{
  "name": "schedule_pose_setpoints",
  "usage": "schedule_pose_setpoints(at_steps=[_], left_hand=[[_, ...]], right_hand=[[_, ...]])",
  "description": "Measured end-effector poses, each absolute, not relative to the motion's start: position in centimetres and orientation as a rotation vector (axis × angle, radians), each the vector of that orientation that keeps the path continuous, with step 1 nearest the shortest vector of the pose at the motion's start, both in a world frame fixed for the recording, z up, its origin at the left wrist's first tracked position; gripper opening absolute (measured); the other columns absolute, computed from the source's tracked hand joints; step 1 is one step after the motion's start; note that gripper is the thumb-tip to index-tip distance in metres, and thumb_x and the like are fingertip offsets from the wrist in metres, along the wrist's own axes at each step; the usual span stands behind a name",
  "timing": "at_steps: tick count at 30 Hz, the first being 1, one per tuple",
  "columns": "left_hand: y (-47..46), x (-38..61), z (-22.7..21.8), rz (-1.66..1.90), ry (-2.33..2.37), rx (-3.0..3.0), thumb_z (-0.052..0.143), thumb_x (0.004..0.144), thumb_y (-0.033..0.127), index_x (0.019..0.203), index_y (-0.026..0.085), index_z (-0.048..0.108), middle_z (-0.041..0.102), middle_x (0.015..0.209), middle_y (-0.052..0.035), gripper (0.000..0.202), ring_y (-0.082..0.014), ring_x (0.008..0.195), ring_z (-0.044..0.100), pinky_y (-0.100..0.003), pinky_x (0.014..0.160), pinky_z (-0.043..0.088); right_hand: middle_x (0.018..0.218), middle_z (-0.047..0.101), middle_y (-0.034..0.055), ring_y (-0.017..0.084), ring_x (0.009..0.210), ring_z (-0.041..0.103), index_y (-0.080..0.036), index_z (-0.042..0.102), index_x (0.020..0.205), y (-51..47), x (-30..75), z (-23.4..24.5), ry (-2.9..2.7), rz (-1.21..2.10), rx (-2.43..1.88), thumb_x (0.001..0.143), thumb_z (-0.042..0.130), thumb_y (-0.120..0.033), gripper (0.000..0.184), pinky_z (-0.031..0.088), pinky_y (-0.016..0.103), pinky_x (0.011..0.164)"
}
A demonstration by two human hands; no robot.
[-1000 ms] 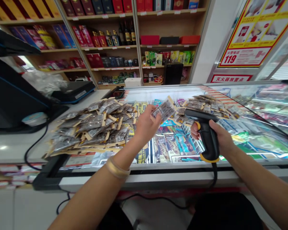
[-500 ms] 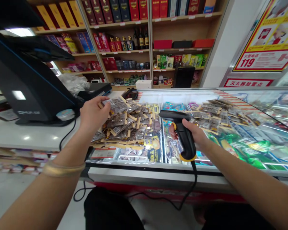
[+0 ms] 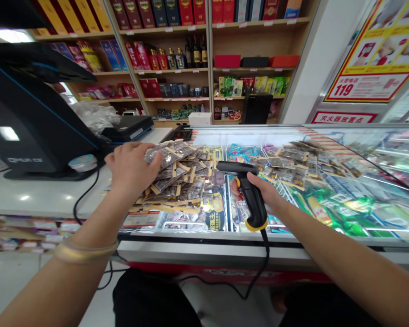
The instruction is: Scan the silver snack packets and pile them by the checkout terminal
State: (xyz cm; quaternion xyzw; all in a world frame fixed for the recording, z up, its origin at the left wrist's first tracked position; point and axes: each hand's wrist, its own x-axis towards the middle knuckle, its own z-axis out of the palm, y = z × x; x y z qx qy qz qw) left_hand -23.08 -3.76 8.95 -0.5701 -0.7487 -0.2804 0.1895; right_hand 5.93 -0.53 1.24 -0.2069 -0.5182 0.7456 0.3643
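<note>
My left hand (image 3: 132, 169) rests on the left pile of small snack packets (image 3: 180, 170), fingers curled over a packet at the pile's top left. My right hand (image 3: 266, 193) grips the handle of a black and yellow barcode scanner (image 3: 246, 190), whose head points left toward that pile. A second pile of the same packets (image 3: 303, 159) lies to the right of the scanner. Both piles sit on the glass lid of a chest freezer (image 3: 225, 236).
A black cash register screen (image 3: 27, 118) stands at the left on a white counter (image 3: 37, 197), with a cable (image 3: 83, 195) hanging off it. The scanner's cord (image 3: 259, 268) drops over the freezer's front edge. Shelves of boxes and bottles (image 3: 191, 54) fill the back wall.
My left hand carried a packet from in front of the scanner over to the left pile and now lies on it. The scanner stayed in my right hand. The view swung left.
</note>
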Motion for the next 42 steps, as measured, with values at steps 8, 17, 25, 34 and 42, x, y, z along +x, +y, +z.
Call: schedule_pose_setpoints(at_steps=[8,17,25,34,42], left_hand=[[-1.9,-14.9,7.7,-1.08,-1.767,-1.952,0.05,0.085,0.036,0.103,0.022,0.066,0.063,0.114,-0.0094,0.029,-0.0274,0.112,0.053,-0.044,0.098,0.035],[6.4,-3.6,3.5,-0.869,-2.224,-2.318,0.045,0.085,0.051,0.11,0.016,0.064,0.064,0.117,-0.0168,0.048,-0.0311,0.111,0.057,-0.044,0.094,0.042],[9.0,-1.3,1.3,-0.537,-2.447,-2.118,0.061,0.066,0.066,0.102,0.012,0.058,0.057,0.12,-0.0265,0.065,-0.0408,0.119,0.05,-0.046,0.091,0.042],[5.4,-5.6,0.5,-1.359,-2.269,-2.311,0.064,0.075,0.036,0.1,0.019,0.054,0.067,0.082,-0.0065,0.032,-0.0207,0.071,0.064,-0.031,0.058,0.049],[2.6,-6.0,0.1,-1.672,-2.161,-2.617,0.057,0.08,0.031,0.11,0.019,0.055,0.068,0.102,-0.0082,0.033,-0.0168,0.064,0.065,-0.032,0.052,0.056]], right_hand=[[0.067,0.049,0.0028,0.013,0.06,0.046,-0.016,0.061,0.074,0.4,12.1,2.8,-1.317,1.708,-0.595,0.075,0.058,-0.061,0.045,0.041,0.029,0.057],[0.064,0.046,0.0021,0.013,0.057,0.043,-0.017,0.059,0.072,1.9,19.6,1.5,-1.144,1.611,-0.74,0.072,0.059,-0.061,0.044,0.039,0.029,0.054],[0.063,0.051,0.0031,0.013,0.056,0.045,-0.016,0.055,0.069,1.4,18.8,1.3,-1.193,1.656,-0.713,0.073,0.058,-0.062,0.046,0.04,0.028,0.054],[0.065,0.051,0.003,0.012,0.057,0.044,-0.015,0.06,0.073,0.8,18.2,1.5,-1.222,1.661,-0.659,0.075,0.058,-0.059,0.045,0.039,0.028,0.055],[0.066,0.048,0.0023,0.013,0.058,0.042,-0.015,0.057,0.072,0.2,17.4,1.6,-1.275,1.707,-0.63,0.074,0.059,-0.06,0.045,0.037,0.029,0.057]])
